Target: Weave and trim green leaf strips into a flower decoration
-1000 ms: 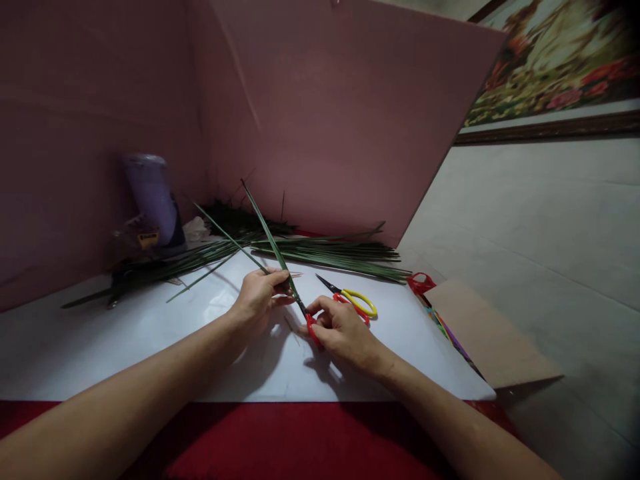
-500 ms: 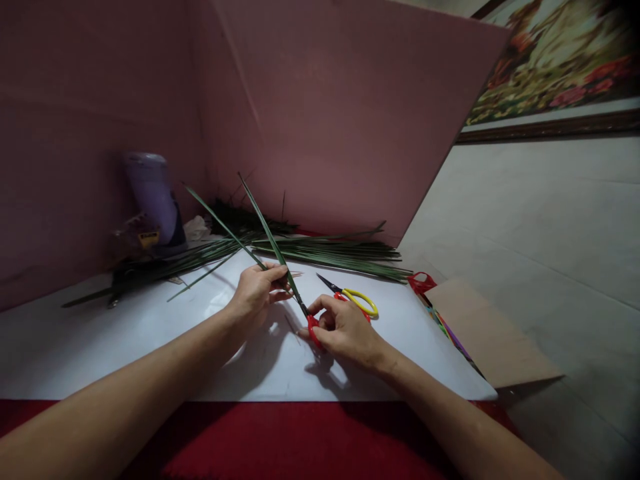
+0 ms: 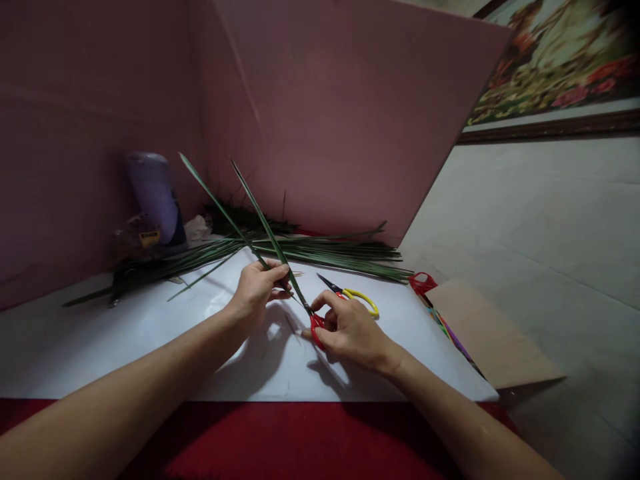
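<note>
My left hand (image 3: pixel 263 288), over the middle of the white board, pinches long narrow green leaves. One green leaf (image 3: pixel 213 197) slants up to the left, and another (image 3: pixel 260 213) crosses in front of the fingertips and runs down to the right. Red-handled scissors (image 3: pixel 317 329) are in my right hand (image 3: pixel 353 330), fingers curled about the handle. Their short blades meet the lower end of the crossing leaf; whether they cut into it I cannot tell. Just beyond that hand, a second pair of scissors (image 3: pixel 361 298) with a yellow handle loop and dark blades lies on the board, partly hidden.
Bundles of green leaves (image 3: pixel 340 253) lie along the back of the white board (image 3: pixel 430 347). A purple bottle (image 3: pixel 154 193) stands at back left. Pink panels (image 3: pixel 325 120) rise behind. At right are a red-handled item (image 3: pixel 423 283) and a tan flat sheet (image 3: pixel 493 337).
Both held leaves have swung a little up and to the left at their tips. My right hand and the red scissors have shifted slightly right. The yellow-handled scissors have not moved.
</note>
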Demonstrator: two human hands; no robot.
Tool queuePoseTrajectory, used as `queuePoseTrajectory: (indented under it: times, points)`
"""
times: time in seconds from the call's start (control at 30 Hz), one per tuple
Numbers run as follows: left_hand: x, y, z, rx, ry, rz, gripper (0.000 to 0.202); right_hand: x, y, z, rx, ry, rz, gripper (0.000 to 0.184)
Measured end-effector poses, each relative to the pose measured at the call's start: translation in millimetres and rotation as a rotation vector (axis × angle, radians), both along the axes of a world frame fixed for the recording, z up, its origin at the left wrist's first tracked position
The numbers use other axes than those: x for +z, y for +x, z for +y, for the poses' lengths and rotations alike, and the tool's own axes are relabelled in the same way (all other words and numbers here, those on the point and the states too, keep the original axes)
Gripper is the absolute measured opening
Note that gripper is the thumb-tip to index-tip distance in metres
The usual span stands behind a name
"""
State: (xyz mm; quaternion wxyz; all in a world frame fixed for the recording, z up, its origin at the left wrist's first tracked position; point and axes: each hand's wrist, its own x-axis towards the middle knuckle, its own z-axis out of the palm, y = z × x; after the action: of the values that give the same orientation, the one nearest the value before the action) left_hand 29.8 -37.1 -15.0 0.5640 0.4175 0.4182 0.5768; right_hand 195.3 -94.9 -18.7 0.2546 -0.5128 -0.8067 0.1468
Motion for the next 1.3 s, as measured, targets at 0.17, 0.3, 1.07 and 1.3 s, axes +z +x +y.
queuePoseTrajectory:
  times: [0.17, 0.3, 1.07, 1.3]
  points:
    - [-0.5, 0.4, 0.4, 0.006, 0.026, 0.007, 0.017, -2.6, 1.0, 0.7, 0.003, 0.040, -0.016, 0.023]
    - [-0.4, 2.0, -0.3, -0.015, -0.003, -0.035, 0.017, -4.8, -0.1, 1.6, -0.006, 0.026, 0.009, 0.025]
    - [0.0, 2.6, -1.8, -0.057, -0.042, -0.059, 0.013, -6.1, -3.3, 0.6, 0.005, -0.025, 0.093, 0.020]
    - [-2.2, 2.0, -0.2, -0.079, -0.038, -0.055, 0.012, -7.0, -3.5, 0.3, -0.018, -0.017, 0.080, 0.027]
